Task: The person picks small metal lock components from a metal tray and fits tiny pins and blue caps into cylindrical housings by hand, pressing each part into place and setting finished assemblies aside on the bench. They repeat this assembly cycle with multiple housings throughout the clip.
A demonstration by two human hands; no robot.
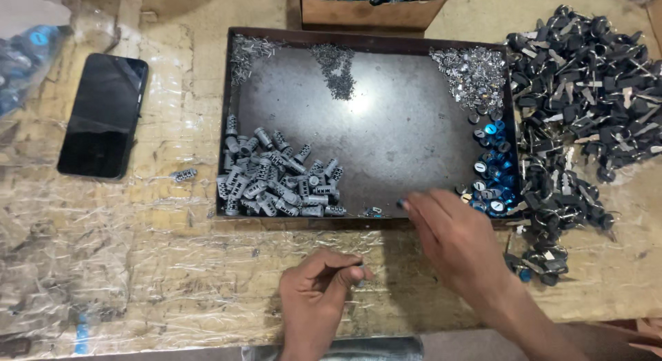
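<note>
**Hands at the lower edge of a parts tray**

Dark, shallow rectangular tray [386, 137] on a plastic-covered table [138, 264], filling the middle of the frame. Inside, largest to smallest: heap of grey ribbed cylinders [276, 185] in the lower left corner; blue-faced round caps [493, 175] along the right wall; shiny silver bits [472, 75] in the upper right corner; dark fine bits [336, 68] at upper centre; thin silver pieces [248, 54] in the upper left corner. Outside, right of the tray, a broad pile of black-headed keys [586, 106]. Cardboard box [372, 6] at the top edge, cut off, contents hard to make out. Black phone [103, 116] at the left.

Right hand [458, 244] at lower centre-right, fingers stretched to the tray's lower rim, grip loosely open, nothing visibly held. Left hand [317, 299] at bottom centre, grip pinched closed on a small grey part [360, 270], mostly hidden by the fingers. One stray grey cylinder [185, 174] on the table left of the tray.
</note>
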